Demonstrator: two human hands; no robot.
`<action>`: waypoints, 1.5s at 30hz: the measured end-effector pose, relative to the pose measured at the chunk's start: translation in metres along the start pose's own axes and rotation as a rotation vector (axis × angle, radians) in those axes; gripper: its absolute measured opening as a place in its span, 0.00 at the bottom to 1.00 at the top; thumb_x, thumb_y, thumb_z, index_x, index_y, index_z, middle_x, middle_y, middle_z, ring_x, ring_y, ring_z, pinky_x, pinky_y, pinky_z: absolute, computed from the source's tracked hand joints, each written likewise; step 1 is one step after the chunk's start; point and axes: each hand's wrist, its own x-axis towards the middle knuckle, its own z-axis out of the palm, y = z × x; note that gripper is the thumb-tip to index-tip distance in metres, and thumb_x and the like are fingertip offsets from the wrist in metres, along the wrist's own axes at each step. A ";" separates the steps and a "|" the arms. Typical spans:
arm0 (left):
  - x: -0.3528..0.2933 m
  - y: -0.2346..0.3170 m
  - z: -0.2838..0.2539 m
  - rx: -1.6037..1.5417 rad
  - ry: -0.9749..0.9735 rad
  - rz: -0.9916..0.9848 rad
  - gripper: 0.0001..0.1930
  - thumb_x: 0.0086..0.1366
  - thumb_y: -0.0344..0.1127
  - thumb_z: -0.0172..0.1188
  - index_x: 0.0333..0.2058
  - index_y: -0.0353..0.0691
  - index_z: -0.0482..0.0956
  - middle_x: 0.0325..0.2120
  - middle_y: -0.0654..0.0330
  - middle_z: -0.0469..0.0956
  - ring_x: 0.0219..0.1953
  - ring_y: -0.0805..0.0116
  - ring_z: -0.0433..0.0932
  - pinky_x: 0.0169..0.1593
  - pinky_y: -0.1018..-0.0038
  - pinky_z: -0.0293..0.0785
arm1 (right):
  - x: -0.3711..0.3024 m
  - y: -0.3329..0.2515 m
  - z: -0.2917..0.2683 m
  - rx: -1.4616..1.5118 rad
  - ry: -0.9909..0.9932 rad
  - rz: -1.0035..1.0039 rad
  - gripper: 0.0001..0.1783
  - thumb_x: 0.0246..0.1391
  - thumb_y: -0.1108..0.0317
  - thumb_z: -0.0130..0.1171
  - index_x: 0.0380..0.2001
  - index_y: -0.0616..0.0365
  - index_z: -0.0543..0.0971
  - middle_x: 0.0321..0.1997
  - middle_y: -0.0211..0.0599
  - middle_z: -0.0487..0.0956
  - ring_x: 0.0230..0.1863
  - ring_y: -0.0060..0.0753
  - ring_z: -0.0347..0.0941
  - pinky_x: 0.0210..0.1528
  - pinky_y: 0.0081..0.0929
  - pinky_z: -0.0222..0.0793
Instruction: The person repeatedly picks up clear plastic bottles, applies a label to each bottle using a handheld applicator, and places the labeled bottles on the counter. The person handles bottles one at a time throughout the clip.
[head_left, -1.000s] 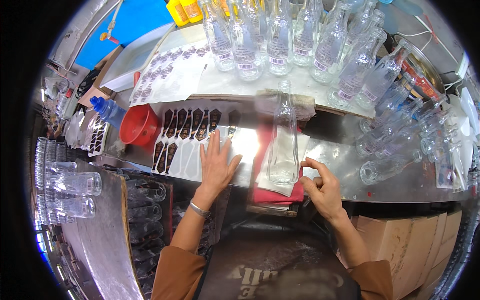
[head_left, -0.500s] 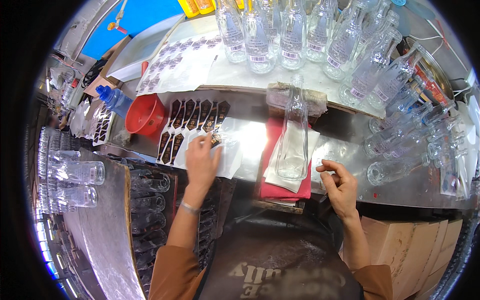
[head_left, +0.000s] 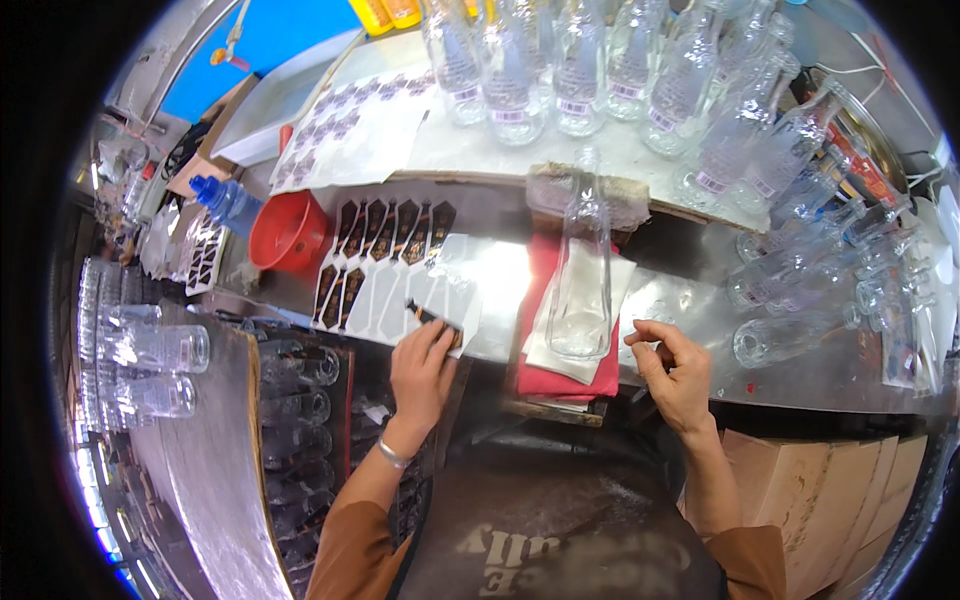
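Observation:
My left hand (head_left: pixel 422 380) pinches a black tie-shaped sticker (head_left: pixel 434 322) with gold print, held over the lower right of its white backing sheet (head_left: pixel 388 298). Several matching stickers (head_left: pixel 378 228) are still stuck to that sheet, in two rows. To the right, a clear glass bottle (head_left: pixel 582 285) lies with its base toward me on a folded white cloth (head_left: pixel 622 285) over a red cloth (head_left: pixel 543 272). Its neck rests on a pale cloth-wrapped block (head_left: pixel 630 198). Just right of the bottle's base, my right hand (head_left: pixel 678 375) hovers, fingers loosely curled, thumb and forefinger apart, holding nothing visible.
Labelled glass bottles (head_left: pixel 580 75) crowd the raised shelf (head_left: pixel 480 158), near a sheet of printed labels (head_left: pixel 350 125). A red bowl (head_left: pixel 288 235) and a blue-capped bottle (head_left: pixel 228 203) stand left. More bottles (head_left: pixel 785 338) lie right. Cardboard boxes (head_left: pixel 775 500) sit below.
My left hand has peeled a sticker off the sheet and drawn it toward me and slightly right. My right hand has barely moved, and the bottle stays on the cloths.

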 end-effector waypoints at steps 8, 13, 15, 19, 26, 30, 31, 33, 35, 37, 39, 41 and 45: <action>0.029 0.005 -0.040 -0.948 -0.075 -0.785 0.09 0.71 0.29 0.58 0.41 0.28 0.83 0.34 0.59 0.84 0.40 0.76 0.80 0.47 0.77 0.75 | -0.011 0.013 -0.018 0.069 0.069 0.156 0.13 0.57 0.70 0.65 0.44 0.64 0.83 0.13 0.29 0.73 0.16 0.15 0.69 0.23 0.20 0.62; 0.131 0.067 -0.032 -1.143 -0.021 -0.216 0.06 0.70 0.27 0.58 0.42 0.34 0.82 0.51 0.50 0.81 0.51 0.67 0.80 0.58 0.69 0.74 | -0.004 -0.003 -0.016 -0.010 0.018 0.114 0.12 0.59 0.72 0.64 0.45 0.64 0.82 0.31 0.32 0.86 0.21 0.11 0.66 0.25 0.16 0.62; 0.154 0.090 -0.036 -0.881 -0.014 0.144 0.09 0.65 0.23 0.62 0.43 0.36 0.83 0.55 0.48 0.80 0.57 0.59 0.78 0.62 0.65 0.72 | -0.003 -0.004 -0.015 -0.006 0.027 0.100 0.12 0.57 0.71 0.65 0.44 0.62 0.83 0.27 0.31 0.84 0.19 0.11 0.65 0.24 0.17 0.61; 0.151 0.101 -0.026 -0.442 0.000 0.523 0.14 0.57 0.24 0.69 0.42 0.42 0.83 0.55 0.53 0.80 0.61 0.54 0.77 0.64 0.57 0.70 | -0.001 -0.003 -0.016 -0.021 0.016 0.099 0.12 0.57 0.71 0.66 0.45 0.62 0.83 0.27 0.31 0.84 0.19 0.11 0.65 0.23 0.18 0.60; 0.132 0.092 -0.021 -0.458 -0.143 0.579 0.13 0.56 0.31 0.70 0.41 0.46 0.84 0.61 0.49 0.74 0.67 0.49 0.68 0.69 0.54 0.61 | 0.022 0.004 -0.008 0.039 -0.104 0.115 0.14 0.61 0.69 0.63 0.48 0.65 0.81 0.37 0.33 0.84 0.25 0.13 0.73 0.29 0.18 0.68; 0.145 0.089 -0.028 -0.653 -0.148 0.456 0.15 0.60 0.30 0.66 0.47 0.43 0.84 0.64 0.46 0.70 0.68 0.45 0.67 0.68 0.56 0.62 | 0.056 -0.014 0.008 0.224 -0.134 0.181 0.19 0.64 0.68 0.61 0.54 0.68 0.77 0.47 0.37 0.84 0.29 0.14 0.76 0.33 0.18 0.71; 0.148 0.091 -0.024 -0.683 -0.130 0.337 0.17 0.60 0.29 0.66 0.49 0.42 0.83 0.65 0.46 0.69 0.67 0.45 0.67 0.68 0.57 0.63 | 0.066 -0.018 0.011 0.213 -0.174 0.186 0.25 0.63 0.65 0.62 0.59 0.69 0.72 0.52 0.40 0.82 0.29 0.14 0.76 0.33 0.18 0.71; 0.157 0.091 -0.010 -0.693 -0.102 0.182 0.24 0.61 0.28 0.65 0.58 0.41 0.79 0.66 0.48 0.66 0.64 0.49 0.70 0.65 0.59 0.67 | 0.071 -0.031 0.017 0.180 -0.180 0.164 0.29 0.59 0.59 0.65 0.57 0.69 0.74 0.51 0.50 0.82 0.42 0.33 0.80 0.45 0.29 0.74; 0.160 0.093 -0.005 -0.682 -0.149 0.171 0.26 0.61 0.27 0.66 0.60 0.42 0.77 0.67 0.49 0.64 0.64 0.50 0.69 0.65 0.59 0.68 | 0.072 -0.034 0.021 0.136 -0.178 0.133 0.32 0.56 0.56 0.67 0.57 0.68 0.74 0.51 0.56 0.82 0.51 0.46 0.81 0.53 0.36 0.75; 0.161 0.093 -0.001 -0.679 -0.191 0.159 0.28 0.61 0.28 0.66 0.62 0.43 0.76 0.67 0.50 0.63 0.64 0.51 0.69 0.64 0.60 0.69 | 0.070 -0.036 0.024 0.129 -0.173 0.127 0.34 0.56 0.56 0.68 0.59 0.67 0.72 0.51 0.56 0.82 0.55 0.49 0.80 0.55 0.38 0.74; 0.162 0.093 0.000 -0.665 -0.171 0.167 0.28 0.61 0.28 0.66 0.62 0.43 0.76 0.67 0.50 0.64 0.63 0.51 0.69 0.63 0.60 0.69 | 0.070 -0.034 0.026 0.138 -0.166 0.137 0.35 0.56 0.56 0.68 0.59 0.68 0.72 0.51 0.56 0.82 0.55 0.49 0.80 0.55 0.38 0.74; 0.162 0.093 0.000 -0.649 -0.156 0.175 0.28 0.61 0.28 0.66 0.62 0.43 0.76 0.66 0.51 0.64 0.63 0.51 0.70 0.63 0.60 0.70 | 0.069 -0.035 0.027 0.140 -0.162 0.148 0.35 0.56 0.56 0.68 0.59 0.68 0.71 0.51 0.56 0.82 0.55 0.49 0.80 0.55 0.38 0.74; 0.165 0.093 0.001 -0.638 -0.147 0.185 0.28 0.62 0.29 0.66 0.61 0.43 0.76 0.66 0.51 0.65 0.62 0.52 0.71 0.62 0.60 0.70 | 0.070 -0.035 0.027 0.137 -0.160 0.157 0.35 0.56 0.55 0.68 0.59 0.68 0.71 0.51 0.56 0.82 0.55 0.50 0.80 0.55 0.38 0.74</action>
